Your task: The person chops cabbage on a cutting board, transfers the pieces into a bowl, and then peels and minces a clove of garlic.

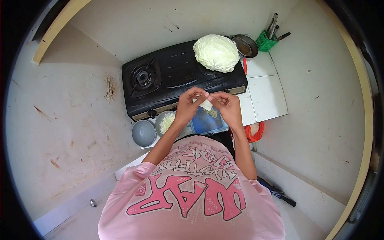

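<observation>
My left hand [189, 105] and my right hand [227, 106] meet in front of the stove, fingertips pinched together. Between them hangs a thin, off-white piece [206, 105], probably cabbage leaf, its top edge hidden by the fingers. Right under it lies a blue tray [202, 123] with a little heap of pale shreds [211, 113] on it. Beside my left forearm stands a grey bowl of finely shredded cabbage [166, 122], partly covered by the arm. A second grey bowl [144, 133] sits to its left.
A large cabbage [216, 53] rests on the right side of the black two-burner stove [180, 68]. Behind it are a dark pan [245, 45] and a green basket of utensils [265, 41]. A red bag [256, 132] sits right of my right forearm. Walls enclose both sides.
</observation>
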A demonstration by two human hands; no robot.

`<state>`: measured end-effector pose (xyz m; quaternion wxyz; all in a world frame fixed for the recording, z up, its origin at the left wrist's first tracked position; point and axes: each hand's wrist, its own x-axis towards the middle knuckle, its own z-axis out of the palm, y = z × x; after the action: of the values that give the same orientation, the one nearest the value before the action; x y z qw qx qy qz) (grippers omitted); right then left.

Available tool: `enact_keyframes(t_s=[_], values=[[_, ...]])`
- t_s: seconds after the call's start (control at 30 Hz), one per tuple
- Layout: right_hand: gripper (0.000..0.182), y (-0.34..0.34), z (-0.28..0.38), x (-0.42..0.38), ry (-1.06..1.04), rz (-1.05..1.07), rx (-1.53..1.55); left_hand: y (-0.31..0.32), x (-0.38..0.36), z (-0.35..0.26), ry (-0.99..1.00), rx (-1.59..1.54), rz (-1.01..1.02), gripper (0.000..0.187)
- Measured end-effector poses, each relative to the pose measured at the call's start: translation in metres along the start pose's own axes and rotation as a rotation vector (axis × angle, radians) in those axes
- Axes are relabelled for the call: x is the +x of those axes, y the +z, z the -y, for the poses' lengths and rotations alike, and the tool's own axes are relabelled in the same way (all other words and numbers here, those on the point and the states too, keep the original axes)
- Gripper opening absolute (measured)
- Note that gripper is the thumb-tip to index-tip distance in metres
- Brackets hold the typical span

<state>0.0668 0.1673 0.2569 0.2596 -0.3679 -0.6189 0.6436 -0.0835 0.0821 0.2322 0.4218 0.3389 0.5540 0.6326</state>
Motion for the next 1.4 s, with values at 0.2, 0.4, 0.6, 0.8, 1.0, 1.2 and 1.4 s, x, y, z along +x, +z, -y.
enact_keyframes(t_s=[0.2,0.4,0.6,0.8,1.0,1.2,1.4], values=[[0.017,0.001,0.000,0.001,0.047,0.009,0.122,-0.002,0.002,-0.002,-0.063,-0.089,-0.024,0.010],[0.014,0.003,-0.004,0.002,-0.019,-0.033,0.159,0.002,0.005,0.000,0.036,-0.041,-0.068,0.010],[0.010,0.004,0.003,0.001,-0.049,-0.049,0.155,0.007,0.003,-0.006,-0.003,-0.100,-0.067,0.009],[0.010,0.001,0.004,0.004,-0.017,-0.028,0.186,0.008,0.003,-0.007,0.000,-0.111,-0.091,0.010],[0.011,-0.002,0.001,0.006,-0.019,-0.062,0.150,0.009,0.005,-0.007,0.027,-0.080,-0.094,0.013],[0.012,-0.004,0.006,0.008,-0.011,-0.131,0.238,0.014,0.003,-0.011,-0.074,-0.294,-0.143,0.022],[0.012,-0.003,0.007,0.011,-0.024,-0.144,0.266,0.014,0.004,-0.012,-0.006,-0.242,-0.141,0.019]])
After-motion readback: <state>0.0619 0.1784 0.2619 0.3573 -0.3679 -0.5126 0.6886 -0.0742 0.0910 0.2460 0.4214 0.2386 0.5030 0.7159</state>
